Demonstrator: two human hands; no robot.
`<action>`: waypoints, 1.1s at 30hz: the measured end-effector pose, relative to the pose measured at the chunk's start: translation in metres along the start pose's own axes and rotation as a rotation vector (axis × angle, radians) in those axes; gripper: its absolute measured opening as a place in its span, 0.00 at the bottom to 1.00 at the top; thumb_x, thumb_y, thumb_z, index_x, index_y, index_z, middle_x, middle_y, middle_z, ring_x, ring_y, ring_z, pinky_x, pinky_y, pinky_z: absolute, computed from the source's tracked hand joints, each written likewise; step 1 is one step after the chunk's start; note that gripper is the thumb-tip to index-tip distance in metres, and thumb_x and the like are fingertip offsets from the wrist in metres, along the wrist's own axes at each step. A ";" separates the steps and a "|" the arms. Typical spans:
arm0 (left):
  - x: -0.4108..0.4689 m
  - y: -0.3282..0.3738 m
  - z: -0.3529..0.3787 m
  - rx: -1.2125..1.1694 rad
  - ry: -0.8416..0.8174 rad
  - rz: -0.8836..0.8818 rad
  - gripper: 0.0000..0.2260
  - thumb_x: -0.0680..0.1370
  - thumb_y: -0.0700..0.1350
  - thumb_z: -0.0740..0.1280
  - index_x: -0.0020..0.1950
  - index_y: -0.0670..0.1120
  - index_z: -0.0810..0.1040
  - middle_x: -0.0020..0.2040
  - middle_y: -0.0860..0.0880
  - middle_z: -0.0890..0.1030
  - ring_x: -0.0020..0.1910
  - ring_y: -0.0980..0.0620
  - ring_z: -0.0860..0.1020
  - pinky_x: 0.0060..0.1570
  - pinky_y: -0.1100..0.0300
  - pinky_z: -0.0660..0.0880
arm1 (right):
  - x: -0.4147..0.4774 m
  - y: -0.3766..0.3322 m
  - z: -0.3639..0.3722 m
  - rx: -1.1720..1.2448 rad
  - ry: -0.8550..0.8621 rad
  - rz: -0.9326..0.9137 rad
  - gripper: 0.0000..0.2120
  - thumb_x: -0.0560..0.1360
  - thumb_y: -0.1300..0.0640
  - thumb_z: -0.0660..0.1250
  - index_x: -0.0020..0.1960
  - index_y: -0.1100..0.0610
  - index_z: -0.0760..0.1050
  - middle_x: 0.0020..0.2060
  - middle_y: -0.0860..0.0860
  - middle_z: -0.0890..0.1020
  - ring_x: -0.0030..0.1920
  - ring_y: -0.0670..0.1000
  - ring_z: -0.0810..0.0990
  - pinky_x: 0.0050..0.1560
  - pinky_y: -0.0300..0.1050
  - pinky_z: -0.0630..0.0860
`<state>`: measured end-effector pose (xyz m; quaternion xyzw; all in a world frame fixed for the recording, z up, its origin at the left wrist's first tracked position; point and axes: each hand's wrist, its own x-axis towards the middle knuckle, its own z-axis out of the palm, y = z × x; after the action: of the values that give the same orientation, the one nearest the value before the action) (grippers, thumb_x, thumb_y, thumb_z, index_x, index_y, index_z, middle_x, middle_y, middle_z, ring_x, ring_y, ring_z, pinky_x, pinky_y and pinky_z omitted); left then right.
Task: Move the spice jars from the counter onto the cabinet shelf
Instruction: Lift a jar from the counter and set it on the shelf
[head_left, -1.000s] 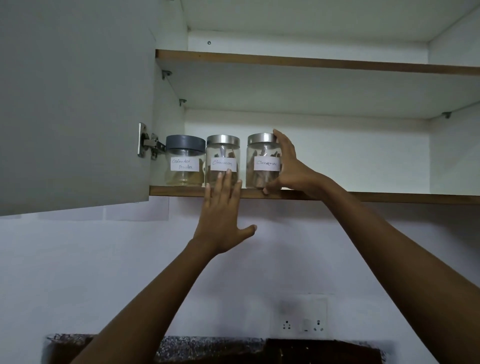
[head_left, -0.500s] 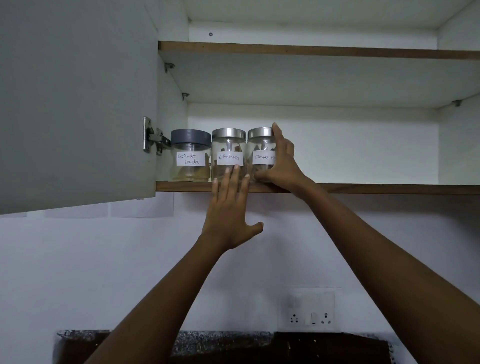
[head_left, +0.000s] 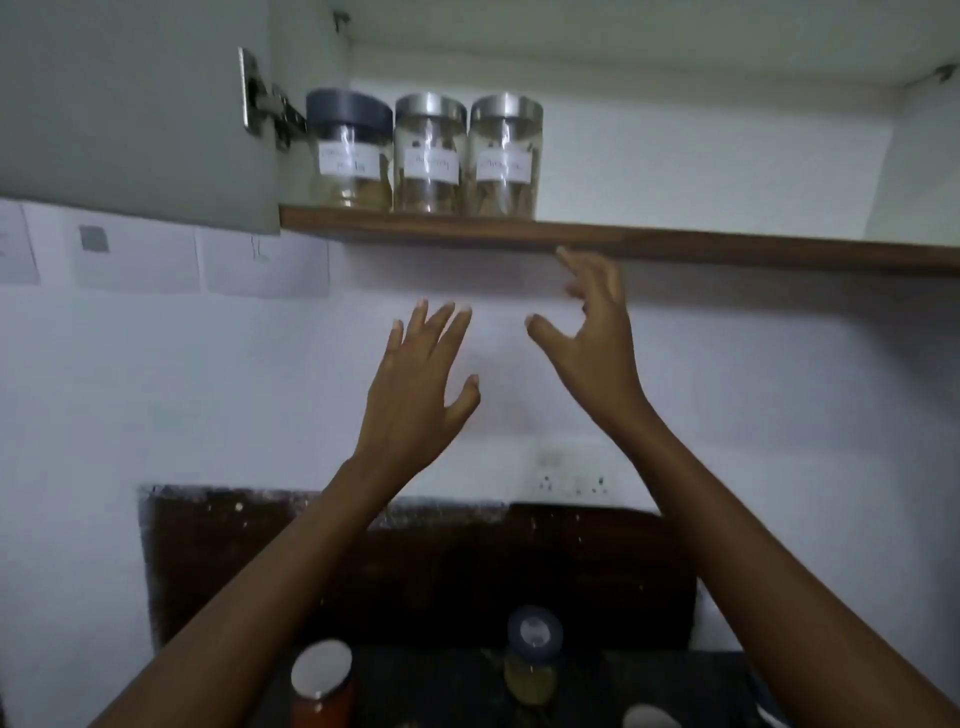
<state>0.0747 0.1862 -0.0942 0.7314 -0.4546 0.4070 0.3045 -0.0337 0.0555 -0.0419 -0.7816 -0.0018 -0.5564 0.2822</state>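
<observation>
Three labelled glass spice jars stand side by side at the left end of the cabinet shelf (head_left: 675, 244): a dark-lidded jar (head_left: 349, 150), a steel-lidded middle jar (head_left: 428, 156) and a steel-lidded right jar (head_left: 505, 156). Below the shelf, my left hand (head_left: 421, 395) hangs in the air with fingers spread, holding nothing. My right hand (head_left: 597, 332) is just under the shelf edge, fingers loosely curved and empty. On the dark counter below stand a red-filled jar with a white lid (head_left: 322, 686), a yellow-filled jar with a dark lid (head_left: 532, 654) and part of a white lid (head_left: 649, 717).
The open grey cabinet door (head_left: 130, 104) hangs at the left with its hinge (head_left: 265, 104) beside the jars. The shelf runs on to the right of the jars. A wall socket (head_left: 571, 480) sits above a dark backsplash (head_left: 415, 571). Papers (head_left: 135, 260) are stuck on the wall.
Both hands have let go of the jars and come down below the shelf. The view has tilted down, so the counter and its jars now show.
</observation>
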 end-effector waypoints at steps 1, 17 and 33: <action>-0.019 0.007 -0.001 -0.035 -0.001 -0.003 0.26 0.77 0.52 0.58 0.74 0.46 0.61 0.74 0.46 0.63 0.76 0.45 0.54 0.73 0.49 0.50 | -0.022 0.002 -0.004 0.030 -0.032 0.009 0.25 0.72 0.62 0.69 0.68 0.58 0.68 0.64 0.53 0.68 0.60 0.50 0.71 0.56 0.26 0.67; -0.329 0.052 0.039 -0.138 -0.615 -0.099 0.19 0.75 0.49 0.58 0.66 0.50 0.71 0.70 0.49 0.70 0.74 0.50 0.59 0.73 0.51 0.51 | -0.340 0.062 0.008 -0.026 -0.680 0.467 0.21 0.73 0.60 0.67 0.65 0.52 0.72 0.63 0.47 0.72 0.63 0.43 0.67 0.56 0.25 0.60; -0.410 0.046 0.041 -0.294 -0.839 -0.310 0.25 0.74 0.43 0.67 0.71 0.47 0.67 0.75 0.49 0.60 0.73 0.50 0.60 0.70 0.53 0.62 | -0.432 0.081 0.049 0.157 -0.928 0.867 0.40 0.70 0.56 0.73 0.75 0.49 0.55 0.75 0.47 0.53 0.74 0.47 0.53 0.71 0.44 0.58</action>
<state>-0.0586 0.3050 -0.4683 0.8411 -0.4765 -0.0430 0.2521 -0.1301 0.1433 -0.4645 -0.8479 0.1516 0.0065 0.5080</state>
